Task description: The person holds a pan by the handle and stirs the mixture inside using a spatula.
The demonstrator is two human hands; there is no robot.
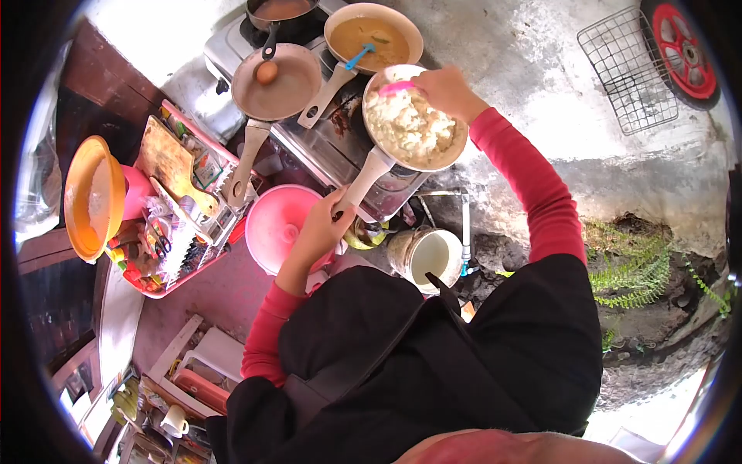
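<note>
My left hand (321,228) is wrapped round the handle of a light pan (457,155), which is tilted over the stove (290,151). White lumpy food (410,127) fills much of this pan. At the pan's far edge, my right hand (448,91) is closed on a pink utensil (396,88) whose end touches the food. Beside it, another pan (340,48) holds brown liquid and a blue utensil (362,56). Further left, a shallow pan (290,85) has a brown egg (267,73) in it.
A dark pot (270,27) stands at the back of the stove. Left are an orange bowl (81,197), a dish rack (224,224) with a cutting board (166,158), and a pink basin (270,232). A white bucket (402,251) stands below the stove; a wire rack (622,69) is upper right.
</note>
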